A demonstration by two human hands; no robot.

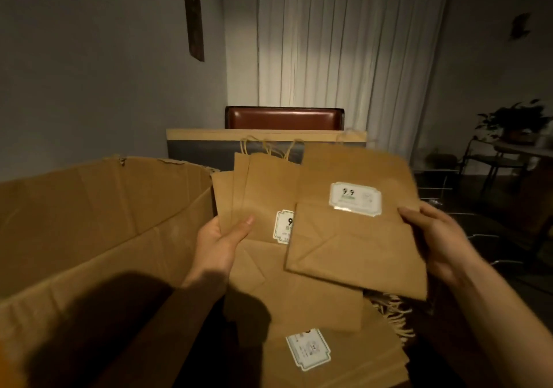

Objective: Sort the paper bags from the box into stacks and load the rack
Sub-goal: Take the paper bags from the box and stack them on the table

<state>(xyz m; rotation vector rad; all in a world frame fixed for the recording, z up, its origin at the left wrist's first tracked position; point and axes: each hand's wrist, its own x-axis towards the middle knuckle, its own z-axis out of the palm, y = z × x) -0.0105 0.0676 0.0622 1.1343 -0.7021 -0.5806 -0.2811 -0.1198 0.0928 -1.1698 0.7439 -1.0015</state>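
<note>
Brown paper bags [263,196] are fanning out of the left hand [223,239], which is gripping their edge above the box [89,223]. Right hand [434,238] is pinching one labelled bag [356,238], overlapping them. More bags [329,354] are lying below.

The box [98,238] wall stands from 8 to 10 o'clock, its torn rim high, barring any pass to the left; inside it, at 7 o'clock, dark open room lies beside the left hand [223,238]; bags [269,196] fanned in that hand fill the centre, and the bag [356,232] in the right hand [434,235] overlaps them at 2 o'clock; more bags lie stacked at 6 o'clock; a board [263,142] and chair back [284,118] close 12 o'clock; dim open space shows past the right hand at 3 o'clock, with chairs [490,160] and a plant [520,121] further off.
</note>
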